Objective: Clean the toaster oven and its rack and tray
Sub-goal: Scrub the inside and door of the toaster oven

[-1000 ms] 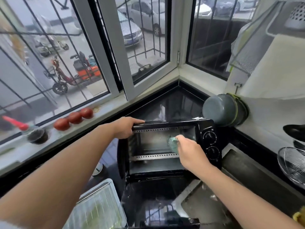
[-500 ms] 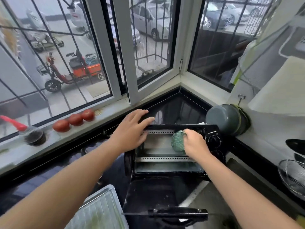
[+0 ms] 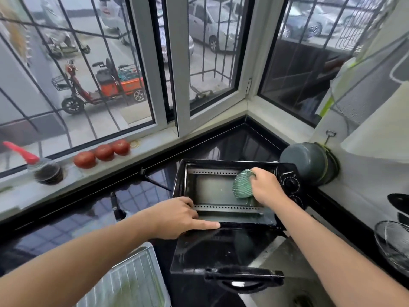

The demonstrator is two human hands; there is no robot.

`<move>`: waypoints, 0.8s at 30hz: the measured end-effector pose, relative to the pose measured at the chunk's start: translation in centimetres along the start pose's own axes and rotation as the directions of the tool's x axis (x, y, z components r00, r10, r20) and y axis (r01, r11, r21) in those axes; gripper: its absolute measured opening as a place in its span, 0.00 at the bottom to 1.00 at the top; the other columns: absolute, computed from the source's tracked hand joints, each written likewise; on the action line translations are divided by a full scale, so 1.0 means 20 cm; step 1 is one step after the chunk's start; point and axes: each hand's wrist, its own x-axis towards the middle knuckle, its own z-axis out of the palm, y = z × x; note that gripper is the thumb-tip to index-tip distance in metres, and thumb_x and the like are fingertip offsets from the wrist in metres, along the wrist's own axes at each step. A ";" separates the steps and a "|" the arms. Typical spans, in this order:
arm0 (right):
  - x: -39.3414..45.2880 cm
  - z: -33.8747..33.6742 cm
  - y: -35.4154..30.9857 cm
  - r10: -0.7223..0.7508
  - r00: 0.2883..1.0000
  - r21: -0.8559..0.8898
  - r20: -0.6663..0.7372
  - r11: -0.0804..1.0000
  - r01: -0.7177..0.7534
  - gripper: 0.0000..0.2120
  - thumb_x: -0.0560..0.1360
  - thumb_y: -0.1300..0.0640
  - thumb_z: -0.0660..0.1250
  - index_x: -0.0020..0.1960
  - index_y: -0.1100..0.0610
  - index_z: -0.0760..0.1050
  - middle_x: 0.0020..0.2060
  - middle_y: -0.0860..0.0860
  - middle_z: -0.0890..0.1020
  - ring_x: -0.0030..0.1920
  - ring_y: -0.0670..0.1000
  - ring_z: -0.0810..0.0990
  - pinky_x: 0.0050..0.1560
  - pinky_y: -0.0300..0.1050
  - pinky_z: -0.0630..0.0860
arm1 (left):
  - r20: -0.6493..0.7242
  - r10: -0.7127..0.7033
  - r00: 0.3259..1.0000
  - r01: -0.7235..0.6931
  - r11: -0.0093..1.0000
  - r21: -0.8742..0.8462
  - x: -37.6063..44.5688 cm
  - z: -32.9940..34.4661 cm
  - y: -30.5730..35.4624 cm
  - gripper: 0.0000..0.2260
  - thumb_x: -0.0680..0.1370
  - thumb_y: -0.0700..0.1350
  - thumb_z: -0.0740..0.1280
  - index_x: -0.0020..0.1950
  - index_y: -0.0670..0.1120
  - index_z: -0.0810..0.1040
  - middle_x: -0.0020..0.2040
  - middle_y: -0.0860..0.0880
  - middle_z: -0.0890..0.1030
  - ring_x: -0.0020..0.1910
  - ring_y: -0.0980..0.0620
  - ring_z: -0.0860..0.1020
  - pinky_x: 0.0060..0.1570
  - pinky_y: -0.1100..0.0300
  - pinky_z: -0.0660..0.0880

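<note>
Black glossy bench (image 3: 137,196) in window corner carries black toaster oven (image 3: 223,193), tipped back, cavity facing up. Oven door (image 3: 219,251) folded down toward viewer. Metal tray (image 3: 130,282) on bench, just left of door. Left hand (image 3: 177,218) rests on lower left cavity rim, fingers straight, grip wide. Right hand (image 3: 266,187) at cavity's right side, grip holding green mesh scrubber (image 3: 242,185) against interior. Three tomatoes (image 3: 101,152) on windowsill.
</note>
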 end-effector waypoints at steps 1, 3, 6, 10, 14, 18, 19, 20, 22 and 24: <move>-0.01 -0.01 0.00 -0.023 1.000 -0.030 -0.008 0.999 0.022 0.13 0.81 0.60 0.54 0.37 0.53 0.65 0.37 0.51 0.75 0.41 0.57 0.76 0.43 0.53 0.73 | -0.002 -0.001 1.000 0.001 0.999 -0.033 0.01 0.00 0.01 0.43 0.82 0.41 0.65 0.83 0.60 0.37 0.50 0.48 0.83 0.47 0.45 0.80 0.68 0.54 0.66; -0.02 -0.03 0.01 -0.040 0.999 -0.071 -0.035 0.997 0.038 0.12 0.81 0.60 0.52 0.40 0.52 0.65 0.39 0.51 0.76 0.43 0.58 0.77 0.44 0.54 0.74 | -0.014 -0.033 0.999 0.031 0.992 -0.120 0.00 -0.02 0.03 0.42 0.82 0.40 0.64 0.83 0.62 0.37 0.50 0.48 0.83 0.48 0.46 0.79 0.67 0.56 0.62; -0.02 -0.06 0.00 0.014 1.000 -0.137 -0.004 0.991 -0.015 0.07 0.80 0.61 0.52 0.46 0.55 0.67 0.42 0.54 0.75 0.45 0.60 0.77 0.42 0.49 0.70 | -0.028 -0.057 0.998 0.047 0.959 -0.278 -0.03 -0.08 0.02 0.38 0.82 0.41 0.62 0.84 0.63 0.45 0.50 0.51 0.83 0.48 0.50 0.78 0.70 0.58 0.59; -0.04 -0.06 -0.01 0.053 0.982 -0.243 0.182 0.970 -0.008 0.09 0.78 0.62 0.54 0.53 0.57 0.72 0.49 0.58 0.79 0.47 0.60 0.77 0.44 0.48 0.73 | -0.037 -0.041 0.998 0.022 0.908 -0.418 -0.15 -0.13 0.11 0.36 0.82 0.41 0.63 0.83 0.64 0.51 0.43 0.54 0.78 0.44 0.53 0.74 0.75 0.54 0.59; -0.12 0.00 -0.02 -0.043 0.960 -0.254 0.277 0.960 0.116 0.08 0.79 0.61 0.55 0.52 0.55 0.72 0.46 0.57 0.79 0.45 0.60 0.79 0.40 0.47 0.73 | -0.058 -0.073 0.996 0.045 0.919 -0.392 -0.24 -0.07 0.21 0.44 0.76 0.35 0.67 0.83 0.64 0.51 0.52 0.54 0.82 0.52 0.54 0.78 0.77 0.49 0.59; -0.14 0.07 0.01 -0.124 0.927 -0.268 0.353 0.936 0.227 0.09 0.81 0.60 0.53 0.50 0.54 0.72 0.43 0.57 0.80 0.41 0.58 0.79 0.42 0.51 0.77 | -0.171 -0.152 0.973 0.082 0.930 -0.357 -0.26 -0.04 0.26 0.33 0.79 0.38 0.68 0.80 0.59 0.65 0.56 0.51 0.79 0.52 0.51 0.75 0.68 0.53 0.67; -0.14 0.08 0.02 -0.142 0.914 -0.286 0.380 0.922 0.262 0.11 0.81 0.60 0.53 0.54 0.53 0.74 0.46 0.57 0.81 0.42 0.58 0.80 0.44 0.51 0.78 | -0.200 -0.185 0.962 0.100 0.924 -0.370 -0.26 -0.05 0.27 0.27 0.81 0.39 0.64 0.79 0.58 0.69 0.56 0.50 0.77 0.51 0.50 0.73 0.65 0.55 0.67; -0.14 0.09 0.02 -0.165 0.900 -0.306 0.403 0.902 0.303 0.14 0.81 0.60 0.53 0.59 0.52 0.74 0.50 0.58 0.81 0.45 0.59 0.80 0.47 0.52 0.79 | -0.217 -0.211 0.953 0.117 0.918 -0.380 -0.26 -0.05 0.28 0.23 0.83 0.41 0.60 0.78 0.57 0.71 0.56 0.49 0.76 0.51 0.49 0.72 0.63 0.56 0.67; -0.14 0.12 0.02 -0.196 0.863 -0.330 0.465 0.867 0.374 0.16 0.81 0.60 0.53 0.63 0.51 0.73 0.53 0.58 0.81 0.48 0.60 0.80 0.48 0.53 0.78 | -0.203 -0.240 0.949 0.149 0.912 -0.381 -0.27 -0.06 0.30 0.22 0.84 0.44 0.56 0.76 0.56 0.73 0.54 0.48 0.75 0.50 0.49 0.72 0.66 0.54 0.68; -0.14 0.18 0.01 -0.162 0.791 -0.327 0.590 0.848 0.418 0.15 0.80 0.61 0.55 0.61 0.51 0.75 0.53 0.57 0.81 0.47 0.59 0.79 0.49 0.52 0.78 | -0.181 -0.269 0.946 0.193 0.916 -0.351 -0.28 -0.05 0.30 0.23 0.82 0.44 0.57 0.76 0.55 0.74 0.53 0.49 0.76 0.51 0.49 0.73 0.75 0.47 0.64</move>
